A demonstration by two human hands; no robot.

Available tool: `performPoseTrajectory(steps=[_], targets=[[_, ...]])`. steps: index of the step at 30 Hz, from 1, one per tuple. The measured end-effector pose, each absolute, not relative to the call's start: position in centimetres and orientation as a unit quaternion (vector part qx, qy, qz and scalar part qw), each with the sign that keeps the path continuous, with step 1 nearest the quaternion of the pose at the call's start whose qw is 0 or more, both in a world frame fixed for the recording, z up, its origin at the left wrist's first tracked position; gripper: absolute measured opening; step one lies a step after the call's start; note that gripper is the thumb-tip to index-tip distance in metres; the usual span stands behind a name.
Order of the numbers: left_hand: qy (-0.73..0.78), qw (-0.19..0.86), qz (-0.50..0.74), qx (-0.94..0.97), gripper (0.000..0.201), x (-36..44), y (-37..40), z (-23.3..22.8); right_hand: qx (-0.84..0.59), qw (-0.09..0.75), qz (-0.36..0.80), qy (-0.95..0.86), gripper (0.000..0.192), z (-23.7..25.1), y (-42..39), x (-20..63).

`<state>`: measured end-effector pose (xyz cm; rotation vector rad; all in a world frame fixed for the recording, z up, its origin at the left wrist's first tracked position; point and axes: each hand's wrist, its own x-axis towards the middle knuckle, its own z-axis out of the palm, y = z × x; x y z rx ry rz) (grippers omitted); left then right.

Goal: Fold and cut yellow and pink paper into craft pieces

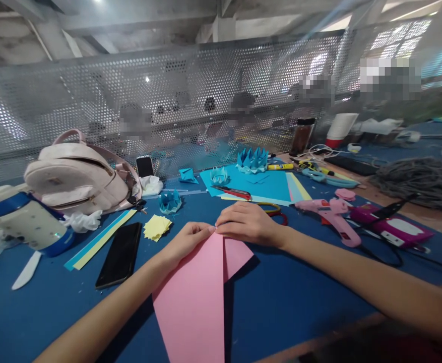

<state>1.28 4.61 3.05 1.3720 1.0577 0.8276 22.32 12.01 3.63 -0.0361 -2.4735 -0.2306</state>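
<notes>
A pink paper sheet (196,297) lies on the blue table (281,297) in front of me, folded so that two flaps meet at a point at its far end. My left hand (186,241) pinches the left side of that point. My right hand (248,223) presses flat on the right flap beside it, fingertips touching the left hand's. Both hands rest on the paper.
A black phone (119,254), yellow paper squares (157,227) and blue and yellow strips (100,239) lie to the left. A pink backpack (79,176) sits at far left. Blue folded pieces (251,160), a cutter (233,191), scissors (275,210) and a pink glue gun (332,214) lie beyond and right.
</notes>
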Motion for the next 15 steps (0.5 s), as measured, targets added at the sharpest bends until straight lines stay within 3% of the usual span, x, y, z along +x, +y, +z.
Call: performPoseTrajectory(steps=[6, 10, 15], targets=[[0.44, 0.557, 0.354, 0.608, 0.041, 0.7, 3.5, 3.5, -0.04, 0.275, -0.051, -0.959, 0.024, 4.7, 11.5, 22.7], [0.378, 0.562, 0.349, 0.647, 0.054, -2.3, 1.6, 3.4, -0.197, 0.189, 0.103, -0.956, 0.023, 5.4, 11.8, 24.2], [0.362, 0.506, 0.199, 0.757, 0.076, -5.7, -2.6, 3.4, -0.3, 0.123, 0.249, -0.913, 0.025, 5.4, 11.8, 26.2]])
